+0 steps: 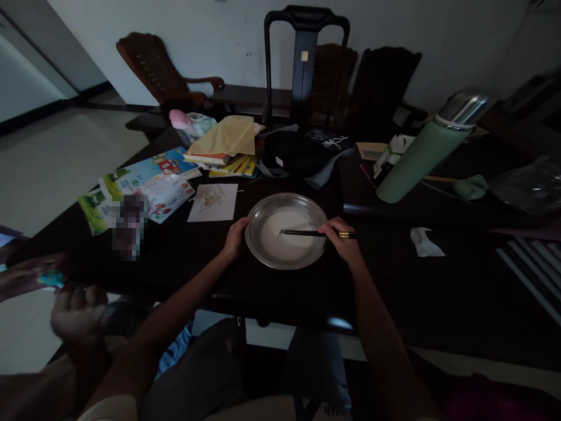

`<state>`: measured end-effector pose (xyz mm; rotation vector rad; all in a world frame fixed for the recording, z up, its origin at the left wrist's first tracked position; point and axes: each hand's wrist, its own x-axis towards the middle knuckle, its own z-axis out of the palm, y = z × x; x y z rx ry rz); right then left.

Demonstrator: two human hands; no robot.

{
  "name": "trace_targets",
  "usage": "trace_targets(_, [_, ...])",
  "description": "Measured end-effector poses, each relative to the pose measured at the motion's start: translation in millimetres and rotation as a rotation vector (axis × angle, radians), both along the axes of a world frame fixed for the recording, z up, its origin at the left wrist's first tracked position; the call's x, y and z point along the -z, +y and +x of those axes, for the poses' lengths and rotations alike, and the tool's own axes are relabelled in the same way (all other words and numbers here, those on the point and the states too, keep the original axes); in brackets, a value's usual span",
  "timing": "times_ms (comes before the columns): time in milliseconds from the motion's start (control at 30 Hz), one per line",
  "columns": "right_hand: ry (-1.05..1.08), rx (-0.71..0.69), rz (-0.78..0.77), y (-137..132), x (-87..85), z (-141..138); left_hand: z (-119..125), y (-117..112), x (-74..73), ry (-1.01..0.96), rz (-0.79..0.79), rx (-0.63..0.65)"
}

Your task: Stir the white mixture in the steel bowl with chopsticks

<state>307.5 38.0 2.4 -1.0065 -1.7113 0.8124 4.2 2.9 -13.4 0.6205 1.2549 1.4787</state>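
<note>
A round metal plate (263, 211) with a pale white layer in it lies on the dark table (184, 263) in front of me. My left hand (235, 237) grips the plate's left rim, fingers closed on it. At the right rim my right hand (342, 238) is closed on a pair of dark chopsticks (302, 233). They lie level over the plate, with their tips near the middle of the white layer.
A white paper with small sticks (213, 202) lies left of the plate. Books and packets (149, 181) crowd the far left, a green thermos (421, 158) leans at the right, a crumpled tissue (425, 242) lies nearby. Another person's hands (74, 310) are at lower left. Chairs (304, 64) stand behind.
</note>
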Motion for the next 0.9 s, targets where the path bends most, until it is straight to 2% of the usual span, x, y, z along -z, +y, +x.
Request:
trace_targets(167, [0.088, 0.189, 0.02, 1.6, 0.7, 6.1, -1.2, 0.8, 3.4, -0.009, -0.009, -0.011])
trace_targets(233, [0.117, 0.154, -0.006, 0.6, 1.1, 7.2, -1.1, 0.6, 3.0, -0.01, -0.012, -0.009])
trace_targets(367, [0.011, -0.033, 0.011, -0.6, 1.4, -1.3, 0.1, 0.2, 0.1, -0.012, -0.012, -0.016])
trace_targets(433, [-0.01, -0.011, 0.037, 0.8, 2.0, -2.4, 0.8, 0.1, -0.9, -0.011, -0.009, -0.014])
trace_targets(567, [0.101, 0.196, 0.025, 3.3, 2.9, 7.1, 0.5, -0.1, -0.6, -0.009, 0.002, -0.005])
trace_targets(633, [0.133, 0.175, -0.009, 2.1, 2.5, 8.8, -0.4, -0.1, 0.4, -0.009, 0.0, -0.002])
trace_targets(767, [0.019, -0.023, 0.018, -0.4, 1.6, 0.0, -1.7, 0.0, 1.6, -0.003, -0.007, 0.003])
trace_targets(833, [-0.02, -0.009, 0.064, 0.8, 1.8, -1.5, -1.4, 0.0, 1.2, 0.008, -0.001, 0.002])
trace_targets(900, [0.013, 0.096, 0.085, 2.9, 2.3, 2.3, -0.5, 0.0, 0.4, 0.015, 0.005, -0.004])
